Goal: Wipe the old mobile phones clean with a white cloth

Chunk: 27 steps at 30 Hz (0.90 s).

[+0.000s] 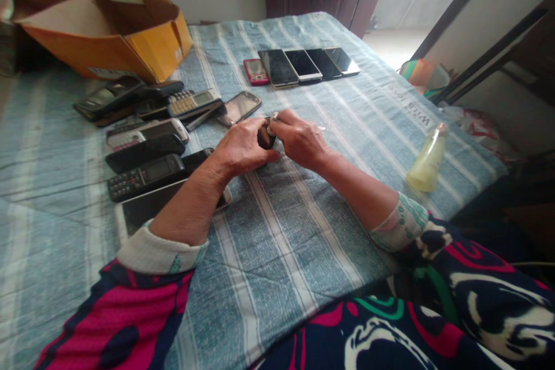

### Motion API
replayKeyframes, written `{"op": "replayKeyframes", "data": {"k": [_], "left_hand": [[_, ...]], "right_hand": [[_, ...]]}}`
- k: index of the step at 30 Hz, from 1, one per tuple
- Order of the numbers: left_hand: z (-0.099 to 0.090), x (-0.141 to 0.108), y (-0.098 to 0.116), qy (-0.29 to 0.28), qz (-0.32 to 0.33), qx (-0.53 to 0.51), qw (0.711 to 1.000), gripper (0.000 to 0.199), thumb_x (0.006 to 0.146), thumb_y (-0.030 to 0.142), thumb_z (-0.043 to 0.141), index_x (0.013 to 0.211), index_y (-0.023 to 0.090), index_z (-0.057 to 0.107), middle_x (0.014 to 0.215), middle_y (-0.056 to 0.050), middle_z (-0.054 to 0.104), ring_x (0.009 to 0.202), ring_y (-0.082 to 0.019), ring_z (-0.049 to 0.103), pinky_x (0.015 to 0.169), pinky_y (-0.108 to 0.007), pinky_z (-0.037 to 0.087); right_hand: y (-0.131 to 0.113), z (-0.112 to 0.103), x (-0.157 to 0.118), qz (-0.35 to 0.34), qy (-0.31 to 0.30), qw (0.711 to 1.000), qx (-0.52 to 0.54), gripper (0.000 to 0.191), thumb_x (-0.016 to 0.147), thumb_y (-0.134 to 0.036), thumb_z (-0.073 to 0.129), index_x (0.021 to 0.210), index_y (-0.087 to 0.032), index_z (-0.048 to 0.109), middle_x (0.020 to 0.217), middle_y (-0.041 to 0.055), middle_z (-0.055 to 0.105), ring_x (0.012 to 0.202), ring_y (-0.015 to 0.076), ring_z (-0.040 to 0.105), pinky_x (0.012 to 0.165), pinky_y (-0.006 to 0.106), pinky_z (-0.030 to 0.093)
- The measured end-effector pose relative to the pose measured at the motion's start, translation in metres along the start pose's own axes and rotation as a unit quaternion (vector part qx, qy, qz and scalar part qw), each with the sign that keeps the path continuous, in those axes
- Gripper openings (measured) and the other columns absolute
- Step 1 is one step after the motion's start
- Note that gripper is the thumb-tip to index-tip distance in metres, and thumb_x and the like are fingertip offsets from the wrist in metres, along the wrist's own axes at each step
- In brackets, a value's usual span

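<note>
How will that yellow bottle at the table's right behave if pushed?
The bottle seems to stand on its broad base, so a low push would probably slide it. Pushed near its narrow top, it might tip. Its translucent walls suggest plastic that may flex.

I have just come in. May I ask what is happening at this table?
A person's left hand holds a small dark object, possibly a phone, while the right hand presses something white, perhaps a cloth, against it. Many assorted phones lie to the left, near an orange box. Farther back, four larger phones and a small red one form a row. A bottle stands at right.
</note>
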<state>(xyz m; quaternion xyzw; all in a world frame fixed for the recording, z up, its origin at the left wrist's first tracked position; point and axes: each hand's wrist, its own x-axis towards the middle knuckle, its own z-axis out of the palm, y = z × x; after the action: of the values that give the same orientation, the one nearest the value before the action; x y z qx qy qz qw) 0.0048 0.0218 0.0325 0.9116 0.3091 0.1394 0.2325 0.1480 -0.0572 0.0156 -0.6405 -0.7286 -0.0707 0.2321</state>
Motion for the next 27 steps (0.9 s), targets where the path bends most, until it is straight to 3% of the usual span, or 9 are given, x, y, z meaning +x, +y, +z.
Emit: {"op": "replayKeyframes", "data": {"k": [5, 12, 20, 27], "left_hand": [[-0.001, -0.005, -0.001, 0.025, 0.018, -0.033, 0.999, 0.033, 0.057, 0.026, 0.07, 0.088, 0.019, 0.062, 0.097, -0.004, 0.062, 0.091, -0.023, 0.058, 0.081, -0.032, 0.045], [-0.001, -0.007, -0.002, 0.029, 0.019, -0.038, 0.999, 0.033, 0.057, 0.027, 0.064, 0.089, 0.017, 0.062, 0.092, -0.002, 0.059, 0.089, -0.022, 0.057, 0.082, -0.033, 0.045], [-0.002, -0.008, -0.003, 0.026, 0.017, -0.026, 0.999, 0.025, 0.058, 0.028, 0.066, 0.082, 0.02, 0.063, 0.085, -0.001, 0.057, 0.082, -0.02, 0.056, 0.076, -0.03, 0.045], [-0.002, -0.008, -0.004, 0.042, 0.019, -0.054, 0.997, 0.028, 0.061, 0.026, 0.062, 0.088, 0.017, 0.064, 0.091, -0.002, 0.06, 0.085, -0.019, 0.056, 0.077, -0.03, 0.046]], "right_hand": [[-0.005, -0.004, -0.002, -0.006, -0.007, 1.0, 0.002, 0.025, 0.092, -0.012, 0.037, 0.091, -0.019, 0.061, 0.099, 0.0058, 0.057, 0.078, 0.0142, 0.054, 0.062, 0.024, 0.039], [-0.017, -0.008, -0.006, -0.036, -0.037, 0.999, -0.012, 0.027, 0.094, -0.013, 0.035, 0.088, -0.018, 0.062, 0.097, 0.0069, 0.058, 0.083, 0.0158, 0.053, 0.07, 0.026, 0.041], [0.008, 0.001, 0.004, -0.008, -0.002, 1.0, 0.007, 0.031, 0.091, -0.008, 0.033, 0.088, -0.017, 0.062, 0.098, 0.0073, 0.056, 0.083, 0.016, 0.052, 0.069, 0.027, 0.041], [-0.013, -0.007, -0.003, -0.045, -0.025, 0.998, 0.028, 0.027, 0.09, -0.01, 0.037, 0.085, -0.018, 0.062, 0.097, 0.0066, 0.056, 0.085, 0.0161, 0.052, 0.069, 0.027, 0.041]]}}
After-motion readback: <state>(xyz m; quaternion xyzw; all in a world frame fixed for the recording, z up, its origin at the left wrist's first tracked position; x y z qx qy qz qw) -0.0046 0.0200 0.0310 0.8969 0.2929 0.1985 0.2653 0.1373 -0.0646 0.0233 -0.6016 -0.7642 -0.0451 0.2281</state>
